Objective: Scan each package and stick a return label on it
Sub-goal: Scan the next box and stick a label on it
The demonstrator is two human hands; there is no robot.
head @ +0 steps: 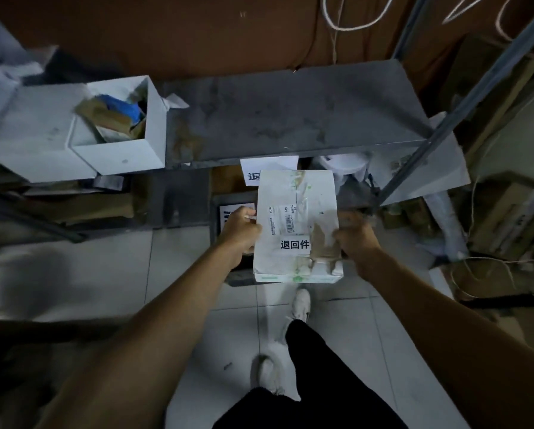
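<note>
I hold a white flat package (pixel 296 212) in front of me, below the front edge of a grey shelf. My left hand (pixel 240 230) grips its left edge and my right hand (pixel 357 235) grips its right edge. A white return label (pixel 294 244) with black characters is stuck on its face, just below a barcode shipping label (pixel 282 222). Brown tape patches mark the package's lower right part. No scanner is in view.
The grey shelf board (pixel 290 119) carries an open white box (pixel 120 131) of scraps at its left. A paper sign (pixel 253 173) hangs under its edge. Cardboard boxes (pixel 507 218) and cords crowd the right. My feet stand on tiled floor (pixel 197 274).
</note>
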